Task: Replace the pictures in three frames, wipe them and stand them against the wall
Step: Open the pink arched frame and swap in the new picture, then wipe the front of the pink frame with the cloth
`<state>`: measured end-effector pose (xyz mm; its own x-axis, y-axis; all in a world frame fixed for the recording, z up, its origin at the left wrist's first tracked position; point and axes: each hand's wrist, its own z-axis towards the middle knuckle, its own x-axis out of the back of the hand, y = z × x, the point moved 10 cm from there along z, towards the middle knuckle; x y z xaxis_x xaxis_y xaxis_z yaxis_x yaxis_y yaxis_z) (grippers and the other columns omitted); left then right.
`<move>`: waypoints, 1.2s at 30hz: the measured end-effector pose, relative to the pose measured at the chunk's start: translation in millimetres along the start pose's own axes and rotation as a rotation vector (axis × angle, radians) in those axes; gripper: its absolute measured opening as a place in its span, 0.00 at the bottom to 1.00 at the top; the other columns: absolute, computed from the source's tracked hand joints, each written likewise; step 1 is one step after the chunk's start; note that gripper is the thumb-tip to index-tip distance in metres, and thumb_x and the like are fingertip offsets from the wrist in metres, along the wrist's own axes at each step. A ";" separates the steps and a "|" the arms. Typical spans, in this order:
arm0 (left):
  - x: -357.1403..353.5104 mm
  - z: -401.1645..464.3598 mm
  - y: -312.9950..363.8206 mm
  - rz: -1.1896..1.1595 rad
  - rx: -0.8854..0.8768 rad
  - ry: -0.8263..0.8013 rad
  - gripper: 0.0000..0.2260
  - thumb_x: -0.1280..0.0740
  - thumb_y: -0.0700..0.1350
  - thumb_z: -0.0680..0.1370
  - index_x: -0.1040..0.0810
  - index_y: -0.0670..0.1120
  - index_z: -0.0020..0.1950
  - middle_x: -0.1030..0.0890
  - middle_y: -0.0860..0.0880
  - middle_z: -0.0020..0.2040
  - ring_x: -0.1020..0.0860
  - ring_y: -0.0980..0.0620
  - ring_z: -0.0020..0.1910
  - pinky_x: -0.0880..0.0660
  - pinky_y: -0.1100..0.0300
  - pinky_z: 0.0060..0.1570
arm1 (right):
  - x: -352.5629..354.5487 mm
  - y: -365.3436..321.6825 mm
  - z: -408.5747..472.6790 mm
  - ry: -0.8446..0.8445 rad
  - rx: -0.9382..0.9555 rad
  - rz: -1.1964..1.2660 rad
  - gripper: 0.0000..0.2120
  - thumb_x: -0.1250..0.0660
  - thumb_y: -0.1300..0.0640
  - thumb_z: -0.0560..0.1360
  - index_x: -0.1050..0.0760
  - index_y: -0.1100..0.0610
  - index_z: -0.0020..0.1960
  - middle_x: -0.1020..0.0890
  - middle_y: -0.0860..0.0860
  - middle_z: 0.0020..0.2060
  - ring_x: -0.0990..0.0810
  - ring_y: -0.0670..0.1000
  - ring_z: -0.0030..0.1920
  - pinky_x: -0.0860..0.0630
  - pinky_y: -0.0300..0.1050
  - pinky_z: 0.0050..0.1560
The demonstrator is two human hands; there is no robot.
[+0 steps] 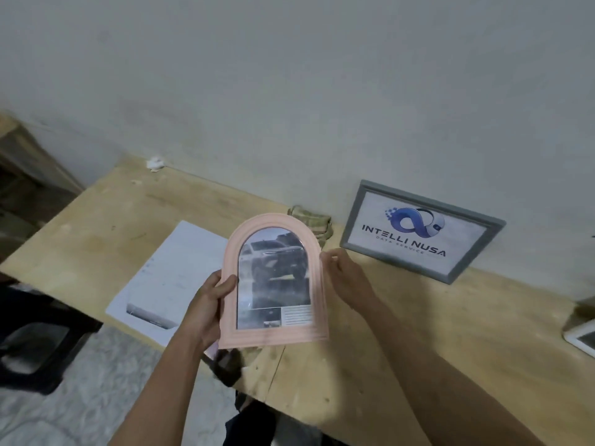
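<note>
I hold a pink arched frame [317, 304] upright above the wooden table [418, 333], its front towards me, with a picture of a dark car inside. My left hand [211, 304] grips its left edge, thumb on the front. My right hand [346, 275] holds the right edge near the arch. A grey rectangular frame [421, 231] with a blue logo picture leans against the wall at the right. A folded greenish cloth [314, 222] lies by the wall behind the pink frame. Printed paper sheets [170, 278] lie flat on the table's left part.
A white frame corner [581, 338] shows at the far right edge of the table. A crumpled white scrap [155, 163] lies at the wall on the left. A dark stool [35, 342] stands on the floor at the left.
</note>
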<state>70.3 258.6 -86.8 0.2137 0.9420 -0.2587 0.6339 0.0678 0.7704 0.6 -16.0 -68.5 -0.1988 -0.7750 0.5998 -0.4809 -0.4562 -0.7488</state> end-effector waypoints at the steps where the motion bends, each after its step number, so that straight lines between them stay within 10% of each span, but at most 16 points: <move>1: 12.2 11.7 5.6 0.018 0.007 0.018 0.11 0.35 0.41 0.81 0.25 0.40 0.63 0.15 0.44 0.40 0.15 0.47 0.36 0.20 0.56 0.31 | -4.7 -7.4 21.8 0.016 0.010 -0.044 0.23 0.46 0.36 0.78 0.28 0.54 0.57 0.21 0.49 0.48 0.22 0.52 0.47 0.27 0.48 0.48; 9: 67.1 69.5 22.5 0.162 0.073 0.029 0.07 0.31 0.45 0.79 0.19 0.47 0.56 0.14 0.40 0.51 0.15 0.40 0.46 0.18 0.51 0.40 | -51.1 -21.1 158.2 -0.018 0.013 -0.601 0.29 0.37 0.49 0.77 0.41 0.57 0.74 0.33 0.59 0.70 0.34 0.61 0.69 0.32 0.55 0.64; 14: 79.7 85.1 10.8 0.162 0.143 0.013 0.04 0.31 0.44 0.79 0.20 0.46 0.53 0.14 0.36 0.49 0.15 0.39 0.43 0.18 0.51 0.36 | -64.2 -11.3 183.0 0.092 0.013 -0.800 0.19 0.39 0.60 0.77 0.32 0.58 0.67 0.26 0.58 0.64 0.28 0.60 0.64 0.32 0.53 0.61; 21: 65.0 76.9 -15.6 0.139 0.179 0.020 0.07 0.31 0.44 0.79 0.21 0.43 0.55 0.15 0.36 0.51 0.16 0.36 0.48 0.19 0.41 0.51 | -21.9 4.2 152.0 0.221 -0.199 -0.055 0.14 0.46 0.59 0.79 0.30 0.55 0.36 0.25 0.51 0.35 0.25 0.55 0.41 0.31 0.45 0.38; 28: 26.4 37.7 -60.1 0.085 0.218 0.032 0.09 0.32 0.40 0.79 0.22 0.40 0.58 0.17 0.33 0.54 0.19 0.34 0.51 0.23 0.34 0.57 | 36.1 61.5 37.5 0.215 -0.413 0.906 0.09 0.38 0.59 0.74 0.19 0.58 0.45 0.15 0.56 0.39 0.17 0.55 0.39 0.20 0.46 0.38; 33: 0.6 4.7 -97.3 0.054 0.241 0.067 0.06 0.34 0.40 0.80 0.25 0.41 0.57 0.15 0.38 0.44 0.16 0.41 0.38 0.19 0.47 0.35 | 56.4 116.0 -28.1 -0.044 -0.411 0.791 0.18 0.24 0.59 0.66 0.20 0.61 0.56 0.15 0.59 0.49 0.15 0.60 0.48 0.18 0.53 0.46; 36: -14.8 -14.5 -119.8 0.047 0.260 0.062 0.09 0.34 0.40 0.80 0.23 0.41 0.61 0.16 0.34 0.54 0.16 0.36 0.47 0.18 0.38 0.46 | 74.8 172.7 -58.3 0.010 -0.463 0.237 0.12 0.27 0.55 0.71 0.19 0.58 0.53 0.14 0.54 0.43 0.16 0.56 0.43 0.20 0.48 0.44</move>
<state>-19.6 241.3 -166.9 0.2067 0.9610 -0.1839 0.7954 -0.0555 0.6035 -147.0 -127.3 -136.5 -0.3547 -0.8284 0.4335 -0.7486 -0.0261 -0.6625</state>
